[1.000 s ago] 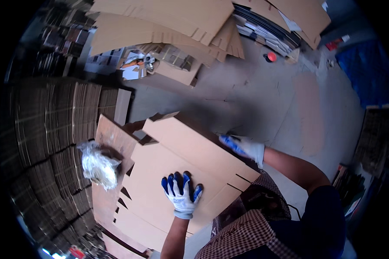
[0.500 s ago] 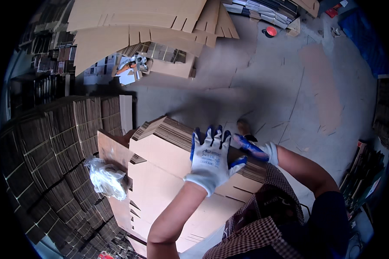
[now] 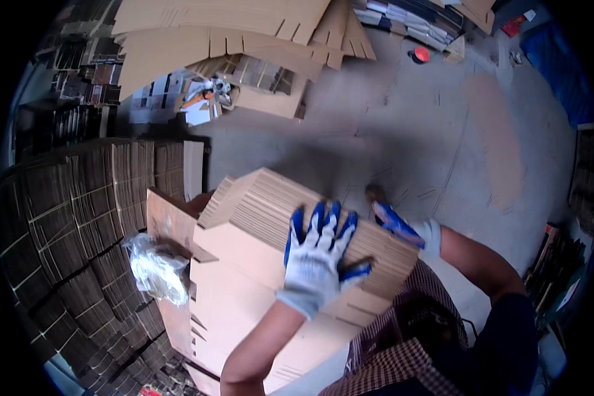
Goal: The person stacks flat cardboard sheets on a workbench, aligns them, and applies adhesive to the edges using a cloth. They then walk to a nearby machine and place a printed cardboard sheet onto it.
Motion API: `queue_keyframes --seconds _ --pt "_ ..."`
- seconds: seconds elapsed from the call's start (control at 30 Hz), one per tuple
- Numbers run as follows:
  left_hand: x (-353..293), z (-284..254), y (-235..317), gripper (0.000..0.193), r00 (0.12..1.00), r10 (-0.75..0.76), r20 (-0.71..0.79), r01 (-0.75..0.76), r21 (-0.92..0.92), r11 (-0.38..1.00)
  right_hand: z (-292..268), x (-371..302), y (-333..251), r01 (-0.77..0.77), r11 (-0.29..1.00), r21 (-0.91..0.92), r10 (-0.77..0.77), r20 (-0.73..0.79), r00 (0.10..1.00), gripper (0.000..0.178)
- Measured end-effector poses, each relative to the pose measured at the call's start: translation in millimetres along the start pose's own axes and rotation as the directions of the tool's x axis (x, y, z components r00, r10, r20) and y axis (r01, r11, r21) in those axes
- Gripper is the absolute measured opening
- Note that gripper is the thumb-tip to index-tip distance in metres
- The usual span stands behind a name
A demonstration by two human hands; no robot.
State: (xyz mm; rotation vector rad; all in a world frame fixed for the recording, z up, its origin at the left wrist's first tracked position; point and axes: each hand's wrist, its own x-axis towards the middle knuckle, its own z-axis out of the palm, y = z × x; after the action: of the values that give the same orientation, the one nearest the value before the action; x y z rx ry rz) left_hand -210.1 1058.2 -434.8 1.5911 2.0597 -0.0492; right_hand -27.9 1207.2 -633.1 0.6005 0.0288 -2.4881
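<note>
On the left, tall brown bundles of strapped cardboard (image 3: 53,231) are standing packed together. A crumpled bag of clear, shiny plastic (image 3: 157,269) is lying on a flat reddish-brown wooden board (image 3: 171,218), as it was lying a second ago. To the right, a thick stack of flat tan cardboard sheets (image 3: 237,284) with cut slots is resting partly over this board, in front of the person. Its far layered edge is now showing much wider, as a sloping band of many thin lines; a second ago mostly the flat top sheet was showing.

The left hand, in a white glove with blue fingers (image 3: 317,264), is lying over this layered edge. Its fingers are spreading apart and not clenching; a second ago the hand was lying lower, on the flat face. Farther right, the right hand, in a similar white-and-blue glove (image 3: 402,228), is staying along the far side of the stack. Its fingers are extending almost straight, not curling into a fist; I cannot tell if they are pressing the sheets. At the far right, a blue sheet-like cover (image 3: 561,72) is lying beyond the grey floor (image 3: 435,132).
</note>
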Motion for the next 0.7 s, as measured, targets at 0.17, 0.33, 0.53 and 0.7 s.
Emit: queue_keyframes --seconds 0.17,0.33,0.53,0.7 --pt "-32 5 -3 0.089 1.0 -0.017 -0.016 0.016 -0.063 0.998 18 -10 -1 -0.089 0.995 -0.054 0.086 -0.051 0.995 0.04" --pt "-49 2 -6 0.083 0.992 0.009 -0.128 -0.021 -0.094 0.995 2 -15 0 0.081 0.954 -0.288 -0.058 0.085 0.995 0.062" --pt "-59 6 -12 0.079 0.999 -0.005 -0.055 -0.002 -0.122 0.993 11 -1 -5 0.087 0.777 -0.624 -0.168 -0.071 0.983 0.076" --pt "6 -4 3 0.084 0.969 0.076 -0.233 -0.104 -0.109 0.989 37 20 -1 0.223 0.906 -0.359 -0.207 0.083 0.975 0.088"
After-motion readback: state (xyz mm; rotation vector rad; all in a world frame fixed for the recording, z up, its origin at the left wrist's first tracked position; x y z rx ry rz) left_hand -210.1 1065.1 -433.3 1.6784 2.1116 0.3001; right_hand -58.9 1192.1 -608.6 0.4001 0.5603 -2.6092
